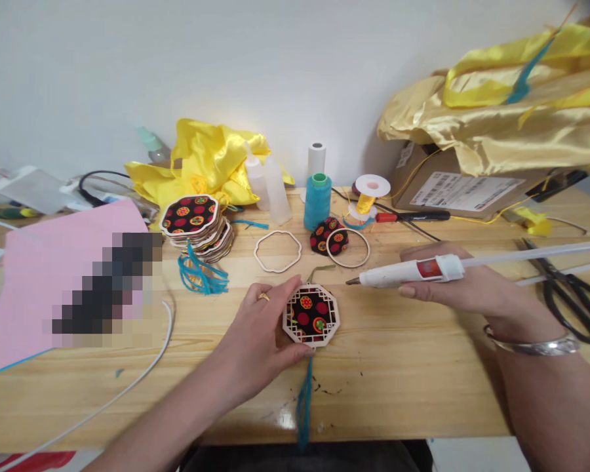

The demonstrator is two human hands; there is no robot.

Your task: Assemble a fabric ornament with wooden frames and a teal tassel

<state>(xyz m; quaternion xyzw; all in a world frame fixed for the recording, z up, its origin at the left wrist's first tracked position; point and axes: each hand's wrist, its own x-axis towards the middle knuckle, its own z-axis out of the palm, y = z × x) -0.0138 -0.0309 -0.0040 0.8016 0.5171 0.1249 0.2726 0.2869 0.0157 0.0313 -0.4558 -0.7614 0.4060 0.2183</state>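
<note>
My left hand grips an octagonal wooden-framed ornament by its edges, thumb below and fingers above. Black floral fabric fills its frame, a blue tassel hangs toward the table's front edge, and a short greenish cord leaves its top. My right hand is wrapped round a white hot glue gun. Its metal nozzle points left, just right of the ornament and apart from it. Beyond them lie a thin wooden frame, a round wooden ring and a fabric-covered piece.
A stack of fabric ornaments with blue tassels stands at the left. Blue thread, a yellow spool and plastic bottles line the back. Black scissors lie by my right wrist. A white cable crosses the left side.
</note>
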